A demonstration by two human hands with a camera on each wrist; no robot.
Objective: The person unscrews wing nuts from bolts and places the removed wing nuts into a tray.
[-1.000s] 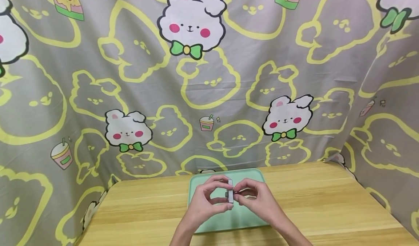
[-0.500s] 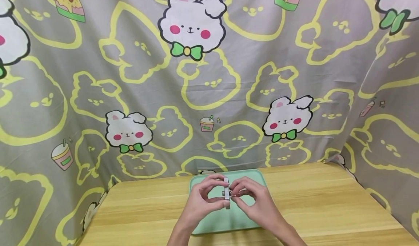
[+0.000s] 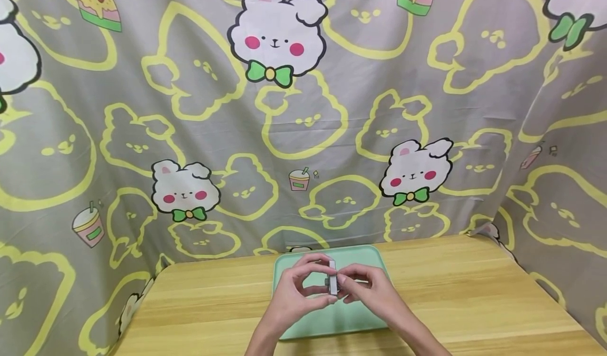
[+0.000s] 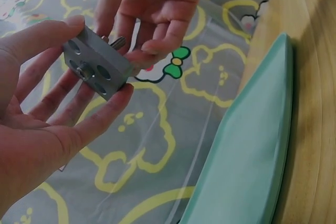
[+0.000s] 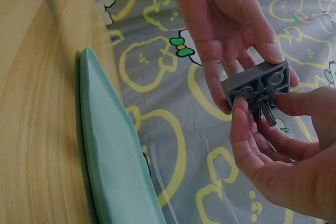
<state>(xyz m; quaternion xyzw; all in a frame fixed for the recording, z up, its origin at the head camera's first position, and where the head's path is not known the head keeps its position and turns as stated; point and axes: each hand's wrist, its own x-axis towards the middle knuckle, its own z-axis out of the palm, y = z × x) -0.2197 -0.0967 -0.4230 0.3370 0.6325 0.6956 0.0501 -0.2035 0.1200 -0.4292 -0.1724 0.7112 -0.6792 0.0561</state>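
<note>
Block (image 4: 98, 62) is held up clear of the tray (image 3: 351, 325), between both hands; in head view it is seen against the tray, stood on edge. Block is grasped by the left hand (image 3: 291, 294): opposite edges are gripped between thumb and fingers, palm left hollow. Right hand (image 3: 373, 293) is partly closed, fingers curled; block's other face is touched by thumb and fingertip, set on either side of the bolt (image 5: 268, 114). Whether anything is pinched at the bolt's base cannot be told; its threaded end is left uncovered. Holes are seen in the block's face in left wrist view. Tray is set on the wooden table (image 3: 455, 287), backed by patterned cloth (image 3: 308, 140).
</note>
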